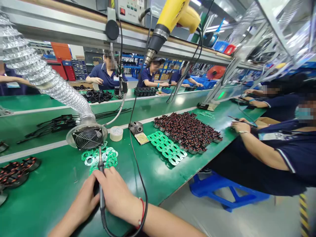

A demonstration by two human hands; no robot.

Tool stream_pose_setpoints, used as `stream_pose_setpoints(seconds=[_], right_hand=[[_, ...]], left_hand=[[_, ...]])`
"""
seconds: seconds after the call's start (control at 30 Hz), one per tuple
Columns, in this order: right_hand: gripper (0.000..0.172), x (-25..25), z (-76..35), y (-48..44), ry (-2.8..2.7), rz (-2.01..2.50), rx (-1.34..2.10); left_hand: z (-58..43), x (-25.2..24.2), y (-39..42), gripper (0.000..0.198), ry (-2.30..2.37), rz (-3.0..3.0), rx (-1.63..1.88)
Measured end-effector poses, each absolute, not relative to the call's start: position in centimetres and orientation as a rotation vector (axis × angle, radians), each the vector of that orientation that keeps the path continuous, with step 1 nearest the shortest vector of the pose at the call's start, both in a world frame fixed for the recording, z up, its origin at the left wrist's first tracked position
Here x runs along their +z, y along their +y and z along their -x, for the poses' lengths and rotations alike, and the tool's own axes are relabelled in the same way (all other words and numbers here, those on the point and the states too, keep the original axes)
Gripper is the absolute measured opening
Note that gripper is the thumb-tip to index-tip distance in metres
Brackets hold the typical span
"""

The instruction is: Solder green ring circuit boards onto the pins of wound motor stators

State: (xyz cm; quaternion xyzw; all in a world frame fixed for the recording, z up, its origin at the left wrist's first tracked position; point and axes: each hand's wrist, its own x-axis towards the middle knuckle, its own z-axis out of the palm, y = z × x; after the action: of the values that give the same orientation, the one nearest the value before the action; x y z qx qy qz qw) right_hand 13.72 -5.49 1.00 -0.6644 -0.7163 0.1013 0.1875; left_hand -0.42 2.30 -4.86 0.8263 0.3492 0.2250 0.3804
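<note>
My right hand (116, 192) is closed around a soldering iron (100, 174), its tip pointing up at a cluster of green ring-shaped circuit boards (108, 158) on the green bench. My left hand (85, 200) lies against the right hand and the iron's handle, fingers curled; what it holds, if anything, is hidden. A red string circles my right wrist. The iron's black cable loops past my right forearm.
A fume-extractor fan (88, 137) on a silver hose stands just behind the boards. A tape roll (116, 133), iron stand (137, 128), more green boards (168, 148) and several copper-wound coils (187, 130) lie right. A yellow heat gun (170, 19) hangs overhead. Co-workers sit opposite and to the right.
</note>
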Motion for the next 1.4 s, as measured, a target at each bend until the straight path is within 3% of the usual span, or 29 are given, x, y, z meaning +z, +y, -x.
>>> stream_pose_setpoints(seconds=[0.17,0.3,0.53,0.77,0.93,1.1,1.4], right_hand=[[0.059,-0.7,-14.0,-6.2,-1.668,1.767,0.429],[0.063,-2.4,-13.8,-6.7,-1.49,1.689,0.45],[0.06,-2.6,-14.0,-7.8,-1.507,1.636,0.484],[0.074,-2.5,-14.9,-8.5,-1.638,1.516,0.514],[0.058,-1.7,-16.3,-8.1,-1.683,1.508,0.552],[0.068,-1.6,-17.0,-8.1,-1.787,1.427,0.579],[0.05,-3.1,-15.1,-8.3,-1.549,1.541,0.396]], left_hand=[[0.0,-4.0,2.0,0.035,0.906,-2.102,0.505],[0.7,-3.9,1.8,0.038,0.904,-2.131,0.472],[0.7,-2.9,0.7,0.034,0.931,-2.222,0.606],[-0.8,-2.7,-0.3,0.03,1.037,-2.373,0.609],[-0.5,-2.5,-0.3,0.03,1.021,-2.366,0.58],[-0.2,-2.5,-0.2,0.034,0.998,-2.338,0.593],[0.2,-1.7,0.3,0.031,0.925,-2.296,0.487]])
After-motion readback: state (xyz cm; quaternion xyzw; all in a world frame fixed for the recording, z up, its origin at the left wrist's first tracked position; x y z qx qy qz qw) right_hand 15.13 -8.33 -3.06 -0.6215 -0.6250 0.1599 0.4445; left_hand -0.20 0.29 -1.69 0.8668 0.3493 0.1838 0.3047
